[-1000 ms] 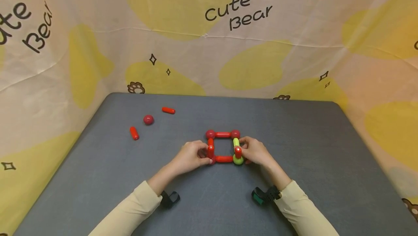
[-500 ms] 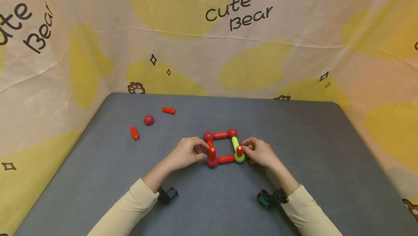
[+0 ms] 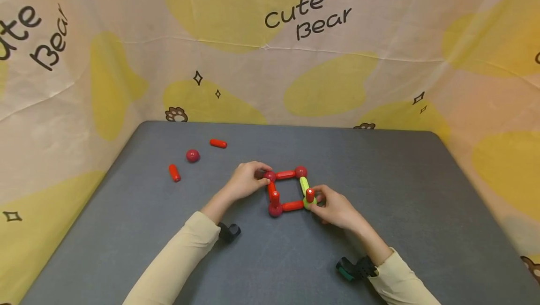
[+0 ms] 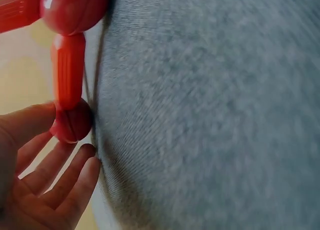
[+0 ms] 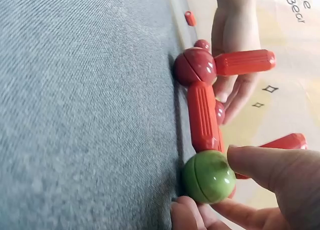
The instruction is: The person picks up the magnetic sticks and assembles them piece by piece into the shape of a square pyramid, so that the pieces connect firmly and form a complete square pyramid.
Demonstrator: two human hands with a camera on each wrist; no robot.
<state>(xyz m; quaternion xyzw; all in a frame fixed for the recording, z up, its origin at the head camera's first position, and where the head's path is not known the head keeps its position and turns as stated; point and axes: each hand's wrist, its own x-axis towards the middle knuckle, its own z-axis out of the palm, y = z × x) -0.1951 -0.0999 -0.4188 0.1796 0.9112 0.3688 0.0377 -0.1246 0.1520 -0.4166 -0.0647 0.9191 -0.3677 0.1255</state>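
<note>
A four-sided frame of toy construction rods and balls lies on the table. Its near-left red ball [image 3: 275, 210] and near-right green ball [image 5: 209, 177] each bear an upright red rod [image 5: 246, 62]. My left hand [image 3: 247, 181] holds the far-left red ball [image 4: 73, 121] between thumb and fingers. At the near-right corner my right hand [image 3: 337, 207] pinches the green ball, with the thumb on its side and the fingers under it. A yellow-green rod [image 3: 304, 186] makes the right side; red rods make the other sides. The far-right red ball [image 3: 301, 172] is untouched.
On the grey table [image 3: 401, 178], to the far left, lie a loose red ball [image 3: 192, 156] and two loose red rods, one nearer [image 3: 174, 173] and one farther [image 3: 218, 143]. A patterned cloth [image 3: 236, 61] hangs behind the table.
My left hand has moved from the near-left corner to the far-left ball. The frame has turned slightly. My right hand has shifted a little right and nearer, staying at the green corner.
</note>
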